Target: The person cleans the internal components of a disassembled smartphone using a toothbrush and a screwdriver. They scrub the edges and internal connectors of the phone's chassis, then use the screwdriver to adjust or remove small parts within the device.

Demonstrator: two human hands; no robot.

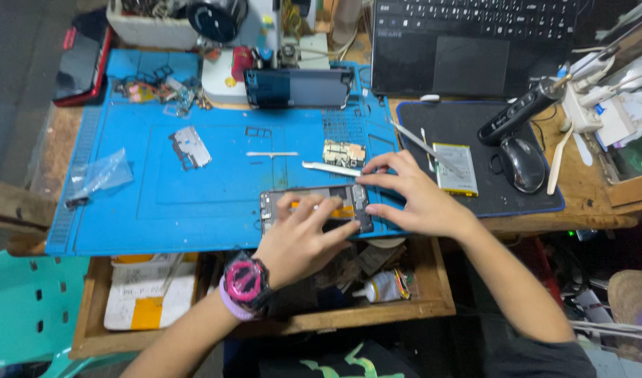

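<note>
One blue silicone repair mat (195,189) covers the wooden worktop (587,189) and serves as the landmark here. At the mat's left edge lies one clear plastic bag (100,173); further in toward its middle sits one small silver metal shield plate (190,148), then one thin white plastic strip (272,154).

At the mat's near edge lies the one opened dark phone frame (314,208), flat, its inside facing up, with an orange strip showing within. The left hand (300,241), wearing a pink and black wristwatch (245,281), rests on the frame with the fingers curled and the fingertips pressing down on its inside; it pinches nothing that I can see. The right hand (412,196) is spread, with fingertips steadying the frame's right end.

The frame looks light, thin and stiff, yet fragile: it could bend or crack if twisted, and the exposed parts inside are delicate. It is best held by its long outer edges, not by the open middle.

Just beyond the frame on the mat sit one white plastic pry tool (331,169) and one small gold-green circuit board (344,152). At the mat's far edge stands one dark phone screen panel (298,87). Right of the mat lies one black mouse pad (468,154) carrying one flat grey battery (455,168) and one black computer mouse (522,163).
</note>
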